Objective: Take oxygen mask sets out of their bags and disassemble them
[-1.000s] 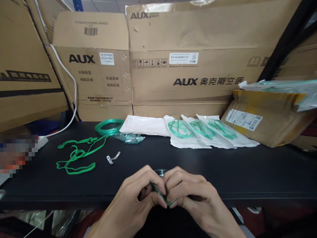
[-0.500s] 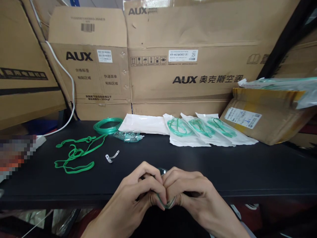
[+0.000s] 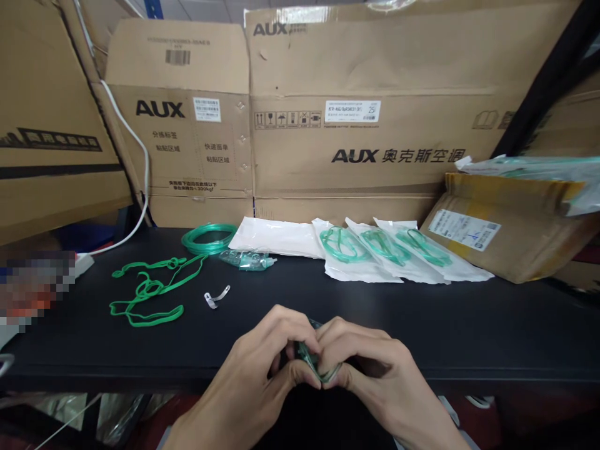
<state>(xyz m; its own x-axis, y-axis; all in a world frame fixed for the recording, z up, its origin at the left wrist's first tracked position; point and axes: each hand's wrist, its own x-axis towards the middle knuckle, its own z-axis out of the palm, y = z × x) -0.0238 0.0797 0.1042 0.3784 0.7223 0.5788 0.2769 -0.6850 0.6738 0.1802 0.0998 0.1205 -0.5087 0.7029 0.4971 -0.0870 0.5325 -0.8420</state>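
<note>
My left hand [image 3: 274, 359] and my right hand [image 3: 363, 359] meet at the table's front edge. Both pinch a clear green plastic piece [image 3: 310, 357] with a curved rim, thumbs and fingers bent around it. Most of it is hidden by my fingers, so its full shape cannot be made out. Left of my hands, a small bent metal strip [image 3: 216, 297] lies on the table. Beyond it are a tangled green elastic strap [image 3: 154, 289], a coil of green tubing [image 3: 206, 240] and a clear green plastic part with a nozzle [image 3: 248, 259].
Several white pouches with green tubing [image 3: 363, 275] overlap at the back of the black table [image 3: 262, 290], beside a plain white pouch [image 3: 276, 236]. An open carton [image 3: 506, 250] holding more bags stands at right. Large cardboard sheets [image 3: 394, 75] wall the back. A white cable [image 3: 145, 169] hangs at left.
The fingers of my left hand have shifted on the rim, and more of the green plastic shows between my hands. The whole view has moved slightly; the things on the table lie unchanged.
</note>
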